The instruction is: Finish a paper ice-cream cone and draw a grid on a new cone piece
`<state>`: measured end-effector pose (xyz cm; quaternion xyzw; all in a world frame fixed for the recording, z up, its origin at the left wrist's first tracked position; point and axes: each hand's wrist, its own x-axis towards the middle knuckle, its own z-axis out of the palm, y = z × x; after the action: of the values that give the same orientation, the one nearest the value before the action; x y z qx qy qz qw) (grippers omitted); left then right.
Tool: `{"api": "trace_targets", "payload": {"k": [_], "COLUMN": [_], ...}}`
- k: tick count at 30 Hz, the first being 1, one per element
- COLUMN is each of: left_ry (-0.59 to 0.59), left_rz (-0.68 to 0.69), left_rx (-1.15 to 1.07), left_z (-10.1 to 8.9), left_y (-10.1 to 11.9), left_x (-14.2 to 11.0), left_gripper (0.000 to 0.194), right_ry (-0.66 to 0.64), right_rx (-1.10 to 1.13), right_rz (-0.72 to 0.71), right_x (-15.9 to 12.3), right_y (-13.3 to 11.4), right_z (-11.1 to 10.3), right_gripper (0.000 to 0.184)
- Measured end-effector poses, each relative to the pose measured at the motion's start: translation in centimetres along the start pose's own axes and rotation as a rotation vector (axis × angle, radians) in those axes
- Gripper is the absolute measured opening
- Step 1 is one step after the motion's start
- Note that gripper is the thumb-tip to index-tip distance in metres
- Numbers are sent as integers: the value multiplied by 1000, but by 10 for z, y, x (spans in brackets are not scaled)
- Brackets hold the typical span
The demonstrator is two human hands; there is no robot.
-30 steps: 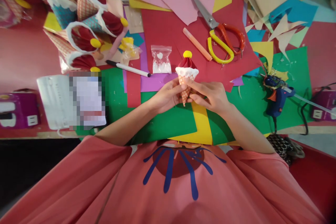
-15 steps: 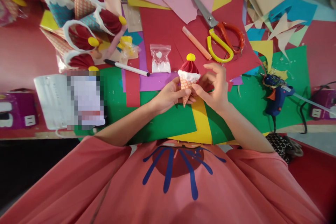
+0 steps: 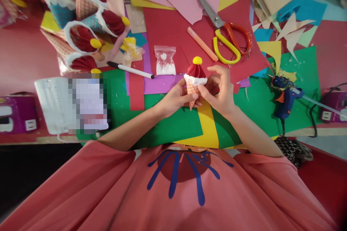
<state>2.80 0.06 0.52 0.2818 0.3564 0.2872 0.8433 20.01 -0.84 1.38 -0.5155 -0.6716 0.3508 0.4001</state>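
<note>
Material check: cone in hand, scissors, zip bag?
Cone: matte, probably paper or fabric, going by the checked surface and rolled shape; its white trim looks lumpy, maybe clay or foam.
Scissors: metal blades, likely steel, from the grey sheen; glossy red and yellow handles, probably plastic-coated.
Bag: clear plastic film; shiny, with white bits showing through.

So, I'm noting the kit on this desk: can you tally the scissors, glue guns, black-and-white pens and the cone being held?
Scissors: 1
Glue gun: 1
Black-and-white pen: 1
Held cone: 1
Total: 4
</note>
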Motion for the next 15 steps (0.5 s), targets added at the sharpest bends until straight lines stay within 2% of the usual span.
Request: {"api": "trace_targets", "payload": {"k": [5, 11, 15], "left_ry": [-15, -46, 21], "left_rz": [70, 88, 128], "left_rx": [-8, 37, 115], "left_z": [-1, -1, -1], "left_y": [-3, -3, 3], "left_x": [2, 2, 1], "left_gripper": [68, 65, 61], "right_ry": [-3, -11, 34], "right_rx": [10, 76, 141], "right_rz": [-36, -96, -66], "right_x": [3, 5, 5], "right_y": [6, 13, 14], "right_z": [-4, -8, -9], "right_gripper": [42, 45, 37]}}
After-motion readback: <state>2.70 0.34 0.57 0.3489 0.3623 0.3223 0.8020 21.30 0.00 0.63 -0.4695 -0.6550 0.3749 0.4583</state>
